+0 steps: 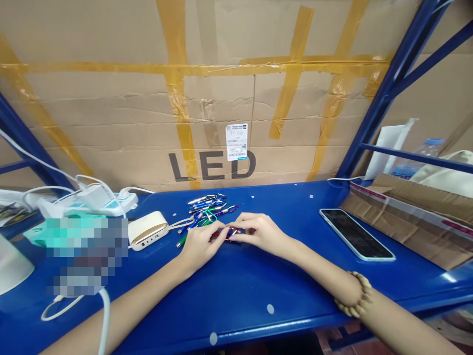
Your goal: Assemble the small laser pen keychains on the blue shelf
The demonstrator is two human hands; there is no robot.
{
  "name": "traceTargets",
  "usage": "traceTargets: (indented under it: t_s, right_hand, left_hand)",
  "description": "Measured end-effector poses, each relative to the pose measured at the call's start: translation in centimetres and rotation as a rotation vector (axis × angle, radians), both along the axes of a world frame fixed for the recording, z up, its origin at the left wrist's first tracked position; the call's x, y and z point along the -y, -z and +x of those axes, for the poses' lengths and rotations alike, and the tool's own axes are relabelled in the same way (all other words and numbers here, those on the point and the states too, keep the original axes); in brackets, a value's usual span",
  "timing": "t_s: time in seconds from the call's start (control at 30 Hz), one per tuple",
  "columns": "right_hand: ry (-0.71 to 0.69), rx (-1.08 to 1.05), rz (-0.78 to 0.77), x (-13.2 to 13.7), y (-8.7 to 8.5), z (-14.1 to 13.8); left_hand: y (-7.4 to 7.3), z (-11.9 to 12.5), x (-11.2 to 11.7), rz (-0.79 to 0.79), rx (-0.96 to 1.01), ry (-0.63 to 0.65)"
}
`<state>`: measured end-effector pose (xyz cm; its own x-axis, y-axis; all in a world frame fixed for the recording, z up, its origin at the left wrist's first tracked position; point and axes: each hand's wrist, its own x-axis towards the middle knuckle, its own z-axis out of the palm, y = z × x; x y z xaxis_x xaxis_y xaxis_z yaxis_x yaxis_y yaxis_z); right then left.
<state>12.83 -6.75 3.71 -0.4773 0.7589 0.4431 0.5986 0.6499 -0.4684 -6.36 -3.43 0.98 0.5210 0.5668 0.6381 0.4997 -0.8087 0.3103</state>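
Big brown carton [218,108], yellow tape [177,93] & upside-down label [236,142] on it, "LED" in black, stands along back edge of blue metal table [281,276]. Small red-and-dark pc [231,234] is held btwn both hands, approx. mid-table L–R, a bit closer to back edge than front. Its long axis seems to run L–R, roughly parallel to front edge; fingers hide most of it, so can't tell which end points where. L hand [201,246]: thumb & forefinger narrow, pinched on pc's L part. R hand [264,231]: thumb & fingertips likewise narrow, on its R part; beaded bracelet [354,296] on that arm. Just behind L hand, toward back edge: loose pile of shiny slim tubes [207,203], blue/green/silver etc. Rear ones lie near parallel to back edge; a green one [182,240] slants toward front L corner. L of pile: cream power bank [148,230] w/ strap; power strip [127,201] nr back L corner. Phone [356,234] lies flat toward R edge, long axis diagonal, near end toward front R corner, beside cardboard box [402,224].
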Motion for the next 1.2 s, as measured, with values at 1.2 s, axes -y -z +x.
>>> traceTargets:
  t_s: [1.2]
  right_hand:
    - [-0.002, 0.451, 0.238, 1.3, -0.2, -1.0]
  left_hand:
    - [-0.1, -0.1, 0.3, 0.218, -0.004, 0.098]
